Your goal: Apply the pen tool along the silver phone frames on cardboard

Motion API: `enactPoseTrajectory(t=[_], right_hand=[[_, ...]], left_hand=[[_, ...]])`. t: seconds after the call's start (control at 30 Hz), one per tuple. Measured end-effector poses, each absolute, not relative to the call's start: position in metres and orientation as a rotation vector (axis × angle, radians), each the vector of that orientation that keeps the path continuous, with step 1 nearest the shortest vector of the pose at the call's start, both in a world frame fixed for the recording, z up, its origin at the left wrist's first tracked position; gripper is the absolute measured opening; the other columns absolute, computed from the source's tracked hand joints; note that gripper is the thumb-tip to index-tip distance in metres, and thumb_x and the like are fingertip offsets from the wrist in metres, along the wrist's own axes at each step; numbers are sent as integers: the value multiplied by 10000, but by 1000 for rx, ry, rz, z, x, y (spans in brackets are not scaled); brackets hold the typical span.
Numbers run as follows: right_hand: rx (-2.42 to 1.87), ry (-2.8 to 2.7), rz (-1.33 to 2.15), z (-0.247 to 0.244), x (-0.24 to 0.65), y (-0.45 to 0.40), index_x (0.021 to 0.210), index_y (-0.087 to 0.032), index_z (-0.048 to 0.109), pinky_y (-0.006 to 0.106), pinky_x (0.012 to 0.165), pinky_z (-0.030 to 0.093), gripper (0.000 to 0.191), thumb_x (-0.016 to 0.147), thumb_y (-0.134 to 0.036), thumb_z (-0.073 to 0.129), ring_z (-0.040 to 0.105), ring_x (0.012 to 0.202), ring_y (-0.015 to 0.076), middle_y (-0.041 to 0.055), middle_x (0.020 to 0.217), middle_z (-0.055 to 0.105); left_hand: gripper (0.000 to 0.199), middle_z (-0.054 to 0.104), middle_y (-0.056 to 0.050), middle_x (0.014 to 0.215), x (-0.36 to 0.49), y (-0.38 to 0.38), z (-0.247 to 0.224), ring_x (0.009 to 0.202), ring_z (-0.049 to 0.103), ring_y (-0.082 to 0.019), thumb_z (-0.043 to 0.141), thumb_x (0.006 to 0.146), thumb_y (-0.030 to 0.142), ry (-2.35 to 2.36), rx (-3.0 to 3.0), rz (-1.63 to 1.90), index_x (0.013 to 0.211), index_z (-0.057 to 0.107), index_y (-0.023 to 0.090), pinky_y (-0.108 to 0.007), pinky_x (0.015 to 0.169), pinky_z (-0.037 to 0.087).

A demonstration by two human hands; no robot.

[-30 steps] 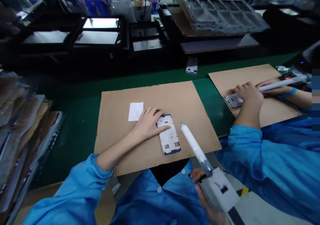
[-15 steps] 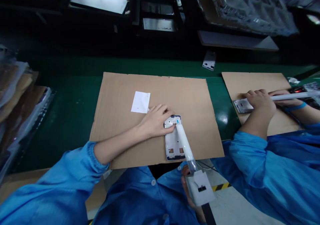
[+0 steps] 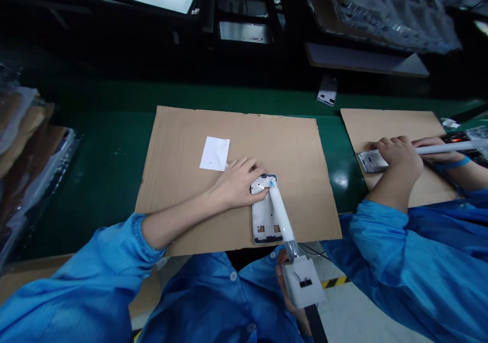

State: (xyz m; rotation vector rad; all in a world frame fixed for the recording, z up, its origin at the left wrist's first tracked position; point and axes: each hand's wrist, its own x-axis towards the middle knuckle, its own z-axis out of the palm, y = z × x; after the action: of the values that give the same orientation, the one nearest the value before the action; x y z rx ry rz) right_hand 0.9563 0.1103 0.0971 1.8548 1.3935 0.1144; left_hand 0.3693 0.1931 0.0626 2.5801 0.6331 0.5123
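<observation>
A silver phone frame (image 3: 263,216) lies on a brown cardboard sheet (image 3: 183,145) on the green belt. My left hand (image 3: 238,183) presses flat on the frame's upper left corner, fingers spread. My right hand (image 3: 284,292), mostly hidden behind a white dispenser body, grips a white glue syringe (image 3: 281,216). Its blue tip rests on the top end of the frame, close to my left fingertips. A small white paper slip (image 3: 215,153) lies just left of my left hand.
A co-worker in blue sleeves on the right holds another phone frame (image 3: 368,160) on a second cardboard sheet (image 3: 385,122) with a similar syringe. A loose frame (image 3: 327,90) lies on the belt's far edge. Stacked bags (image 3: 26,145) sit at left, dark trays behind.
The syringe swung from beside the frame onto it, its tip now at the frame's top end. My left hand stayed on the frame. The view tilted downward.
</observation>
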Motion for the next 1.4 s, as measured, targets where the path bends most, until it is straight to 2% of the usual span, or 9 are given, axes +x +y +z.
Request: enactPoseTrajectory(t=[0.23,0.5,0.7,0.87,0.97,1.17,1.3,1.4], right_hand=[[1832,1404,147,94,962,110,1470,-139,769,498,1198,373,572,1130,-108,309,631,1373,330,256,1552,649],[1852,1393,128,99,952,110,1479,-93,756,474,1168,352,574,1128,-78,303,613,1392,346,265,1556,637],[1861,1433,154,95,956,109,1468,-128,774,468,1146,365,586,1124,-73,303,632,1352,340,264,1505,665],[1848,1379,113,100,950,110,1502,-104,735,452,1181,344,604,1137,-86,254,599,1413,339,234,1555,642],[1868,1374,81,102,950,111,1513,-117,724,446,1195,349,592,1135,-86,270,596,1426,319,247,1559,631],[1835,1384,111,101,948,111,1489,-112,736,470,1223,358,616,1135,-102,231,597,1442,337,241,1563,644],[1871,1385,139,101,942,110,1480,-115,760,486,1216,370,603,1128,-95,270,617,1409,327,263,1530,659],[1871,1405,151,102,944,108,1464,-137,777,463,1187,383,586,1129,-88,298,639,1372,317,232,1508,683]], left_hand=[[416,698,-94,1242,370,194,61,1101,633,-286,692,1036,529,642,2577,515,1318,729,226,-437,920,516],[397,692,-99,1239,369,193,63,1102,627,-288,684,1043,502,637,2581,504,1318,730,220,-441,948,521],[387,689,-104,1242,369,194,64,1100,629,-288,669,1047,499,632,2593,484,1303,732,216,-436,941,519],[387,693,-105,1234,369,194,63,1093,628,-288,665,1052,513,626,2610,499,1289,729,214,-434,934,517],[384,687,-105,1229,370,194,62,1099,625,-291,679,1044,511,634,2603,495,1282,727,213,-439,946,521],[376,699,-104,1240,370,194,61,1100,632,-290,686,1041,502,627,2619,504,1281,719,215,-433,943,523],[382,699,-104,1240,369,194,61,1126,640,-296,694,1041,499,616,2625,518,1286,721,207,-432,937,530],[387,697,-100,1244,369,194,61,1125,639,-295,690,1042,501,628,2621,514,1297,716,211,-435,940,534]])
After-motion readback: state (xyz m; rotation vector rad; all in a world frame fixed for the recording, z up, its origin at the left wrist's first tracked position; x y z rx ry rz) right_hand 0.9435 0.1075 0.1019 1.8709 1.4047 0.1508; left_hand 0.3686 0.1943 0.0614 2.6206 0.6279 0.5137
